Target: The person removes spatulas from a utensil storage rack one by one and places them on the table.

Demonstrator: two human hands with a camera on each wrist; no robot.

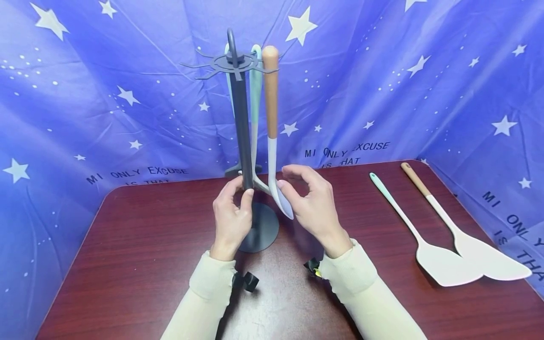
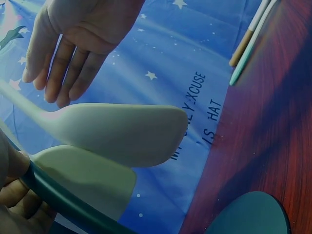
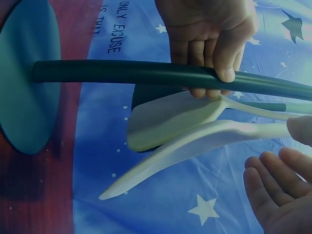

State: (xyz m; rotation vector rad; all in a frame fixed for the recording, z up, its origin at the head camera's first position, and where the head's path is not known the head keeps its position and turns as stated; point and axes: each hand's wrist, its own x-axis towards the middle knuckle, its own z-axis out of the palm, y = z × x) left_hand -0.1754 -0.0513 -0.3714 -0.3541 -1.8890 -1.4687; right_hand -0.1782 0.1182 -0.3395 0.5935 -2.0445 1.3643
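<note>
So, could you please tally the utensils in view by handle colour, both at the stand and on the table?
Mint-green handles: 3, two at the stand and one on the table
Brown handles: 2, one at the stand and one on the table
Total: 5 utensils

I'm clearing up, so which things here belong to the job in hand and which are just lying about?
Belongs to the job:
black rack, held by the left hand
brown-handled utensil at the rack, by the right hand
mint-handled utensils hanging there

Lying about, untouched (may belong too):
mint-handled turner
brown-handled turner
</note>
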